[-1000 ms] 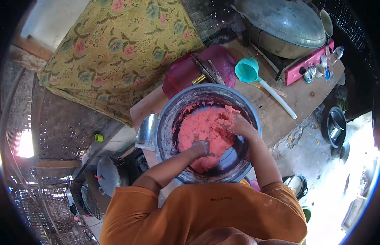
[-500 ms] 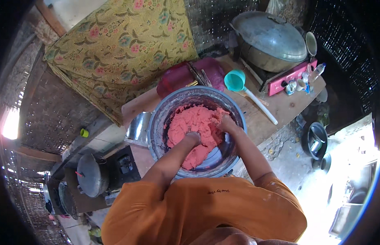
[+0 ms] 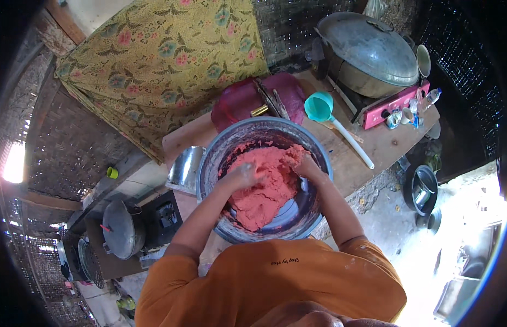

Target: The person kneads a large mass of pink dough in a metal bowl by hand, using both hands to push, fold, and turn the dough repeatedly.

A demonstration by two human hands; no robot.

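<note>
Dough (image 3: 259, 201), pink and lumpy, is contained in a basin (image 3: 267, 128). The left hand (image 3: 242, 174) is seen, blurred, at the dough's ten o'clock, apart from the right hand (image 3: 305, 164), sunk in at two; finger closure cannot be determined.

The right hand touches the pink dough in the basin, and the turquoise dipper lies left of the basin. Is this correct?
The head view shows the turquoise dipper to the right of the basin, not left; the right hand does touch the pink dough.
</note>
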